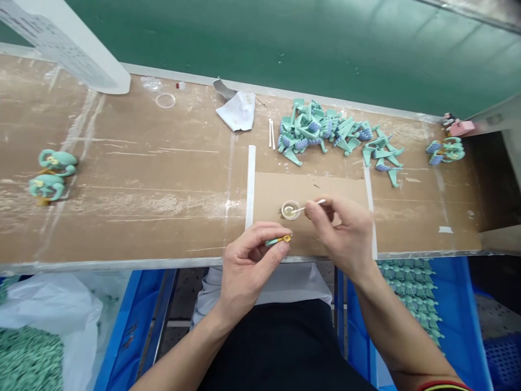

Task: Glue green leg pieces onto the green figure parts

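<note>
Between the thumb and fingers of my left hand [254, 260] is a small toy part [279, 240], teal at one end with a yellow ring at the other. My right hand [345, 231] pinches a cotton swab [303, 208] near one end. The swab's far tip dips into a small clear cup [290, 210] of pale liquid. The cup stands on a cardboard sheet [271, 190], just beyond my left fingertips. Two more cotton swabs [271, 134] lie farther back on the table.
A pile of teal and purple toy parts [313, 130] lies at the back. Assembled teal figures [52, 174] stand at the left, others [445, 150] at the right. A grey-white cloth [239, 110] lies near the wall. Blue bins [456, 304] with teal parts sit below the table edge.
</note>
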`<state>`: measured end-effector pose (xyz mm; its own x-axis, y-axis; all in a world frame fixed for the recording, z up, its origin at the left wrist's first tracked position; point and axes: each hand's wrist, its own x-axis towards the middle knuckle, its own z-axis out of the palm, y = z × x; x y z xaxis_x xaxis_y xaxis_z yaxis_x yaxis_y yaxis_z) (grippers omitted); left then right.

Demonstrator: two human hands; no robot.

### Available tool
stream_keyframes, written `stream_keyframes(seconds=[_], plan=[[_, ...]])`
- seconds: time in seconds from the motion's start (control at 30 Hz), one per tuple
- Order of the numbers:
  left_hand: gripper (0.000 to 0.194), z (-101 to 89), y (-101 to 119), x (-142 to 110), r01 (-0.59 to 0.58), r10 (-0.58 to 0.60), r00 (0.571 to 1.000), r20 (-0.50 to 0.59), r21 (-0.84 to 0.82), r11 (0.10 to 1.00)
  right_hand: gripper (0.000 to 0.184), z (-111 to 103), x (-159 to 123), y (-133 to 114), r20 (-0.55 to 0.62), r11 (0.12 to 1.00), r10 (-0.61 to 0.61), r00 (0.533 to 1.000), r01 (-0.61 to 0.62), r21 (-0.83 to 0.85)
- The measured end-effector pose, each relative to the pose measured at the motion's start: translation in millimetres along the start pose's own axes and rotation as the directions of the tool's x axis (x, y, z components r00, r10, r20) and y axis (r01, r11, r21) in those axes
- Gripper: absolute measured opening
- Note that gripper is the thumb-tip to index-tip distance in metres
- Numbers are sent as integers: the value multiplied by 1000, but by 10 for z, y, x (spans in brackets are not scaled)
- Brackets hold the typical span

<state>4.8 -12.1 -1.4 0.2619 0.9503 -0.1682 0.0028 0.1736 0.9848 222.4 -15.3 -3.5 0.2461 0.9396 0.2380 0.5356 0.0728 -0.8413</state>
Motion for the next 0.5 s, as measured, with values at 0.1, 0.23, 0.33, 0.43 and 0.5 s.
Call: stream_keyframes(seconds=[0.1, 0.23, 0.33, 0.43, 0.5], plan=[[9, -24, -11, 6, 16, -16, 1000, -10, 23, 1000, 22, -7, 122, 110, 78, 1000, 13, 997, -14, 19], [10, -39, -20, 31, 22, -21, 1000, -11, 30, 999, 19, -333, 374, 573, -166, 993, 39, 985, -56, -101], [10, -48, -17, 40, 32, -31, 999, -8, 54, 998, 19, -721, 558, 1072, -243, 939, 33, 970, -113, -324], [10, -61, -25, 39, 25, -25, 1000, -1, 47, 999, 34, -1064, 624, 1482, -309, 822, 106, 945, -258, -507], [9, -66, -36, 38, 18, -18, 1000, 5, 40, 999, 41, -1215, 599, 1650, -350, 758, 187, 918, -362, -543]])
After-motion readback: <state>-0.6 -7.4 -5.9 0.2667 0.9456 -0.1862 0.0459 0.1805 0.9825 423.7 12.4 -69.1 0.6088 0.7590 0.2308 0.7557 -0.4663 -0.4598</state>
